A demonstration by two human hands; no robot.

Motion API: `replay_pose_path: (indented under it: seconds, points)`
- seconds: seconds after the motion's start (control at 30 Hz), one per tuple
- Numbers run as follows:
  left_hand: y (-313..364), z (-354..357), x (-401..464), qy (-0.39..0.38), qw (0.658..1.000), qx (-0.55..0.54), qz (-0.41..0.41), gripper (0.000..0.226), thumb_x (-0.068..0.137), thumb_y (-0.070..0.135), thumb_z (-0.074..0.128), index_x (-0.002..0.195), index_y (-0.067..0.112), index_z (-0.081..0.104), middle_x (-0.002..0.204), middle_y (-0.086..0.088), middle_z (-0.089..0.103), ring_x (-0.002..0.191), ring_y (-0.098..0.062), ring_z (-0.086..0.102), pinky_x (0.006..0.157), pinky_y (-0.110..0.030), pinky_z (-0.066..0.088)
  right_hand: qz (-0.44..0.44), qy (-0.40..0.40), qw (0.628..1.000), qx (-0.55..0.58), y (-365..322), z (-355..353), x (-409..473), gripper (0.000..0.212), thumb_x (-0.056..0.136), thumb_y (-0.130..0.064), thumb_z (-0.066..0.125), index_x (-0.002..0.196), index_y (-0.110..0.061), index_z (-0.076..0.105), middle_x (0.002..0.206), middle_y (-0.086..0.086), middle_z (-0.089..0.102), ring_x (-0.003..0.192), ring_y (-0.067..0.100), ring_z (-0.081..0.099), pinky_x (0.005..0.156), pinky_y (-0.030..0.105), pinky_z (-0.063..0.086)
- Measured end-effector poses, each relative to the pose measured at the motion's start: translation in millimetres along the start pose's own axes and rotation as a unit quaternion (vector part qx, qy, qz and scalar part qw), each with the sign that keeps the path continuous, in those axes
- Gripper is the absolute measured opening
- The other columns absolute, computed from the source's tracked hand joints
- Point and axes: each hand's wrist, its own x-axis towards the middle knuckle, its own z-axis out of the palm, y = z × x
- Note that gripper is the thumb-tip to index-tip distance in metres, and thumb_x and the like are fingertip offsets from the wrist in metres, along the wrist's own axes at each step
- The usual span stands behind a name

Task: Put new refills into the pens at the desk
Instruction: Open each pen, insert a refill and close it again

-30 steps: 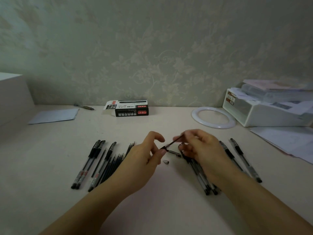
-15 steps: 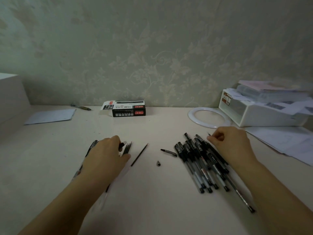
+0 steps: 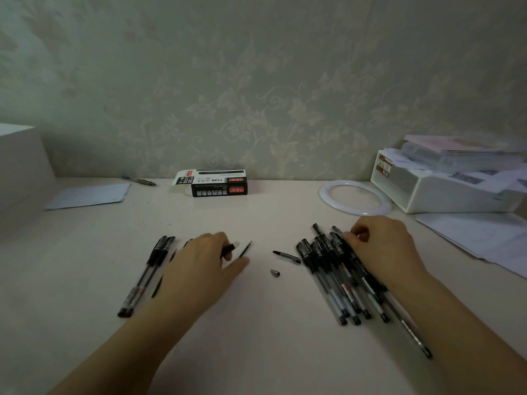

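The left hand (image 3: 199, 269) lies palm down at centre left of the frame, over a row of loose refills and pens (image 3: 148, 276), its fingers curled round a black pen part (image 3: 229, 248) that pokes out beside the thumb; what else it covers cannot be told. Just right of it a bare refill (image 3: 245, 249) lies on the desk (image 3: 256, 337), and farther right, in the centre, rest a pen front section (image 3: 286, 256) and a small metal tip (image 3: 275, 273), apart from each other. The right hand (image 3: 382, 252) sits at centre right on the far end of the pen pile (image 3: 336, 280), fingers curled down among the caps; whether it pinches one pen cannot be told. The refills are judged light, thin and stiff but easy to bend or roll, best taken near the middle between thumb and forefinger, with the inked point kept off the skin. The pens look like smooth plastic, light and a little slippery, best held at the ribbed grip while the tip unscrews. The loose tip is small and round and likely to roll away. Against the frame half a second earlier, the left hand has shifted slightly right and now shows the black part at its thumb, while the right hand has settled lower onto the pile. A second earlier both hands met in the centre over one refill; now they are well apart.
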Motion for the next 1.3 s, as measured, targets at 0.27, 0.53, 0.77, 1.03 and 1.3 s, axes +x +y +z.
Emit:
replay_pose_path:
  seconds: [0.27,0.53,0.77,1.03,1.3]
  points:
    - [0,7,1,-0.049,0.995,0.083,0.002,0.019,0.095,0.032,0.047,0.085,0.016,0.052,0.080,0.003,0.056,0.070,-0.013,0.053,0.063,-0.026,0.044,-0.084,0.006,0.983,0.166,-35,1,-19,0.010,0.088,-0.024,0.070,0.079,-0.022,0.072,0.078,-0.010,0.067,0.064,0.003,0.058,0.059,0.008,0.042]
    - [23,0,-3,0.029,0.984,-0.166,0.055,0.016,0.089,0.035,0.057,0.075,0.028,0.053,0.062,0.010,0.052,0.057,-0.003,0.050,0.050,-0.015,0.036,0.028,-0.198,0.877,0.436,-62,15,-37,0.024,0.081,-0.042,0.073,0.093,-0.021,0.073,0.078,-0.002,0.075,0.062,0.003,0.064,0.059,0.015,0.051]
    - [31,6,-10,-0.026,0.966,-0.229,0.114,0.012,0.092,0.041,0.048,0.088,0.032,0.056,0.069,0.024,0.055,0.055,-0.002,0.048,0.050,-0.015,0.034,0.041,-0.202,0.841,0.500,-65,19,-39,0.013,0.097,-0.017,0.060,0.092,-0.008,0.068,0.072,0.001,0.070,0.061,0.008,0.060,0.058,0.019,0.050]
    - [26,6,-7,-0.050,0.955,-0.267,0.117,0.016,0.097,0.041,0.040,0.103,0.038,0.055,0.068,0.016,0.055,0.047,-0.006,0.042,0.048,-0.014,0.034,0.114,-0.109,0.776,0.611,-58,13,-28,0.021,0.102,-0.020,0.049,0.089,-0.010,0.061,0.067,0.002,0.067,0.055,0.008,0.055,0.053,0.018,0.049]
    - [25,6,-7,-0.066,0.948,-0.287,0.119,0.015,0.097,0.040,0.042,0.102,0.041,0.056,0.067,0.014,0.055,0.050,-0.005,0.042,0.049,-0.014,0.036,0.127,-0.119,0.745,0.645,-55,15,-25,0.021,0.102,-0.020,0.050,0.089,-0.009,0.061,0.068,0.002,0.067,0.056,0.008,0.056,0.053,0.018,0.050]
